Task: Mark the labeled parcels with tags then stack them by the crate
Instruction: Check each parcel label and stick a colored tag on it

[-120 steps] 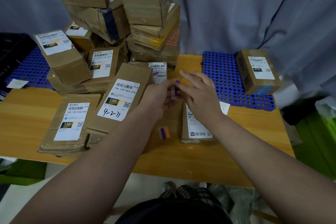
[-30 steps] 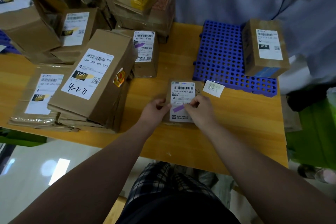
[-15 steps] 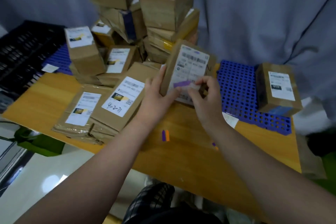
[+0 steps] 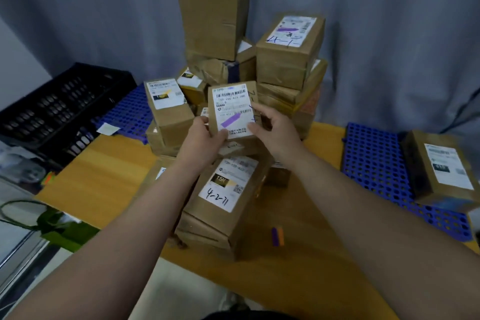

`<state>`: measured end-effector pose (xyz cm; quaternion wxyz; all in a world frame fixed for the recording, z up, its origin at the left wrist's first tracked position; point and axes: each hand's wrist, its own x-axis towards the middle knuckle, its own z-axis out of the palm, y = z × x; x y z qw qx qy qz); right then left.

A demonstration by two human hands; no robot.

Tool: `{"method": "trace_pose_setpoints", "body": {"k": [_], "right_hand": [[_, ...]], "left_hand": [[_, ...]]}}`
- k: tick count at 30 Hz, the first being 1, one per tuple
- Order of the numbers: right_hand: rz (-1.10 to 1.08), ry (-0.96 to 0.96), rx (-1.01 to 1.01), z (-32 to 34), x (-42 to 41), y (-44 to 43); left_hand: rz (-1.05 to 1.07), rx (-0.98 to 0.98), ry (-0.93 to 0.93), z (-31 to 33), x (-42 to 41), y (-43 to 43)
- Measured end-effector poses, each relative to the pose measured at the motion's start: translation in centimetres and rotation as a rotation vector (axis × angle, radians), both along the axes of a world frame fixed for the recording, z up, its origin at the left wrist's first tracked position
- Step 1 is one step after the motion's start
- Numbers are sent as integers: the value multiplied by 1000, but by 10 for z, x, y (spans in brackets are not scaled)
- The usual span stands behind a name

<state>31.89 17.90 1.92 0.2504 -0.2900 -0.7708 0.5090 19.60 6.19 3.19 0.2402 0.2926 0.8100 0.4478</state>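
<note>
Right, tagged parcel (image 4: 231,101) aloft before stack (image 4: 288,60): your left hand (image 4: 205,138) clamps lower left edge, right hand (image 4: 272,130) fingers pinch right edge. Probably light, stiff cardboard; hold by edges, off purple tag (image 4: 230,120).

Crate (image 4: 59,109) left, parcel stack (image 4: 213,15) centre, mat (image 4: 374,158) right.

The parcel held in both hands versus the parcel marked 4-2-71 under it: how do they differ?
The held parcel is held upright by the left hand and right hand; the 4-2-71 parcel lies on the pile. The held parcel's label carries a purple tag; the 4-2-71 parcel's shows none. Both are brown cardboard with white labels.
</note>
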Motion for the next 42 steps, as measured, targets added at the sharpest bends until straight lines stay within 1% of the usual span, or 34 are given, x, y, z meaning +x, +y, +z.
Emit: {"method": "trace_pose_setpoints", "body": {"k": [2, 4, 6, 9, 12, 16, 19, 23, 28, 31, 33, 35, 37, 38, 40, 42], "right_hand": [[-33, -67, -38, -6, -10, 2], [-56, -57, -102, -10, -19, 3], [-61, -57, -120, -8, -26, 2], [-43, -70, -83, -6, -33, 1], [-118, -121, 12, -4, -30, 4], [-222, -29, 49, -6, 4, 10], [-315, -17, 114, -12, 47, 19], [-460, -75, 118, -27, 118, 39], [-565, -187, 80, -41, 215, 65], [-633, -298, 57, -59, 266, 82], [-659, -430, 37, -73, 295, 95], [-641, -658, 29, -87, 319, 109], [-569, -935, -6, -98, 333, 120], [-539, -1035, -24, -103, 337, 124], [-518, -1137, -12, -112, 341, 137], [-527, -1179, 24, -117, 342, 153]], "left_hand": [[-67, -96, 155, -5, -12, 3], [-90, -136, 267, -7, -20, 5], [-90, -155, 412, -8, -27, 8], [-143, -142, 570, -1, -27, 13], [-251, -74, 648, 7, -22, 22], [-377, 13, 670, 15, 4, 42], [-468, 37, 683, 14, 37, 62], [-612, 45, 635, 10, 95, 90], [-685, -4, 567, -5, 172, 124], [-720, -50, 497, -23, 210, 138], [-722, -80, 464, -38, 229, 146], [-710, -125, 443, -52, 243, 152], [-692, -175, 414, -65, 253, 158], [-686, -191, 401, -72, 257, 161], [-676, -227, 374, -84, 263, 165], [-666, -261, 343, -95, 268, 171]]}}
